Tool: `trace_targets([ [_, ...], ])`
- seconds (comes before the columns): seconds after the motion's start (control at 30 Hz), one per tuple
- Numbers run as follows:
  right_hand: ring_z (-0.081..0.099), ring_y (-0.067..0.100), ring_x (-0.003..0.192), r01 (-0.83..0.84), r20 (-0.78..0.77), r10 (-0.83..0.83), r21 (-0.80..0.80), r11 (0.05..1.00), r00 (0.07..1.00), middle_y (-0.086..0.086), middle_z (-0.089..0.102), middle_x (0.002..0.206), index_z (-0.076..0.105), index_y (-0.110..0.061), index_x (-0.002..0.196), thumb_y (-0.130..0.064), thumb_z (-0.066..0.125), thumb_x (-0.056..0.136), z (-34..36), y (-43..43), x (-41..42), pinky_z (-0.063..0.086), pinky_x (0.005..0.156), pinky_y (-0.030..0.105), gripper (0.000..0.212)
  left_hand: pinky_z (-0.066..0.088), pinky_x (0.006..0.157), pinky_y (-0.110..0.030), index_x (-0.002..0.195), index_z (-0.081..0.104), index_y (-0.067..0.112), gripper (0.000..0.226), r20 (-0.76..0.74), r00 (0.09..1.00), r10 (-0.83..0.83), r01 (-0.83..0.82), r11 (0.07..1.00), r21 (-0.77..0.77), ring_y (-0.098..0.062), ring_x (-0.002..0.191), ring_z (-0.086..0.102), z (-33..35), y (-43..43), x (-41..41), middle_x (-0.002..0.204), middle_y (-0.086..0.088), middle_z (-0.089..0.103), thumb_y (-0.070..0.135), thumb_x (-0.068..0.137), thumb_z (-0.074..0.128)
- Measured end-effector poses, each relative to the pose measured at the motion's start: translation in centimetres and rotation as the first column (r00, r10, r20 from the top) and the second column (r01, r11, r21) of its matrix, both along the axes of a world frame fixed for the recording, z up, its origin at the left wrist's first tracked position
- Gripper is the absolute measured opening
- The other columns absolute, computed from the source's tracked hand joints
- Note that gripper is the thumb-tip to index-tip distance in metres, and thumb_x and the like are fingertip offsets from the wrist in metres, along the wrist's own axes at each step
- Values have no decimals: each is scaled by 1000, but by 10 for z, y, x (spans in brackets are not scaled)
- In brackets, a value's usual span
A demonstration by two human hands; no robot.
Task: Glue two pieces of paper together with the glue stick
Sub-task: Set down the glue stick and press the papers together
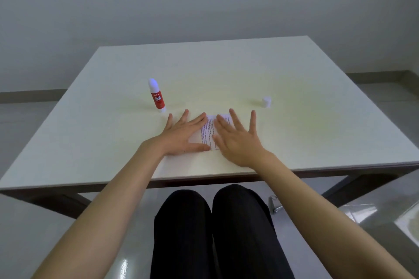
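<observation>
A small white paper with printed lines of text (209, 130) lies flat near the table's front edge. My left hand (184, 135) rests palm-down on its left part, fingers spread. My right hand (238, 137) lies flat on its right part, fingers apart too. Most of the paper is hidden under both palms, so I cannot tell whether a second sheet lies beneath. A red and white glue stick (157, 95) stands upright, uncapped, just beyond my left hand. Its white cap (266, 102) sits apart, to the right beyond my right hand.
The pale table (249, 70) reaches to a grey wall behind. Its front edge runs just under my forearms, with my knees in black trousers (215, 233) below. A small metal object (275, 205) lies on the glossy floor at right.
</observation>
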State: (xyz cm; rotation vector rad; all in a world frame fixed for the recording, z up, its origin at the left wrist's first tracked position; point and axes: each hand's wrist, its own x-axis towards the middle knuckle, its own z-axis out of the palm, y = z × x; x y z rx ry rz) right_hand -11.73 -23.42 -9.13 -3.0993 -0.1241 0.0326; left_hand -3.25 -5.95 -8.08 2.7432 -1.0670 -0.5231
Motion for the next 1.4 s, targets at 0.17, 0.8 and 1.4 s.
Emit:
trace_targets([
  [0.17, -18, 26, 145, -25, 0, 25, -29, 999, 1000, -3, -2, 161, 0, -16, 150, -53, 3, 92, -1, 15, 1, -34, 98, 56, 68, -17, 113, -54, 149, -5, 34, 90, -20, 1000, 6, -6, 1000, -19, -22, 145, -20, -1, 1, -1, 157, 21, -11, 68, 82, 43],
  [0.8, -22, 23, 144, 80, -76, -84, -55, 995, 994, -6, -8, 161, -6, -20, 150, -60, 2, 90, 5, -10, -4, -23, 108, 59, 72, -23, 110, -52, 148, -12, 35, 96, -95, 995, 19, -20, 1000, -8, -19, 142, -29, 0, 2, 0, 155, 24, -17, 69, 79, 46],
  [1.4, -25, 18, 143, -134, -11, 134, 53, 990, 991, -15, -3, 160, -3, -29, 149, -71, -8, 79, -6, 17, -33, -40, 95, 51, 82, -20, 109, -60, 147, -17, 33, 98, -158, 986, 49, -28, 991, 133, -26, 141, -30, 15, -8, -1, 154, 21, -24, 67, 81, 47],
])
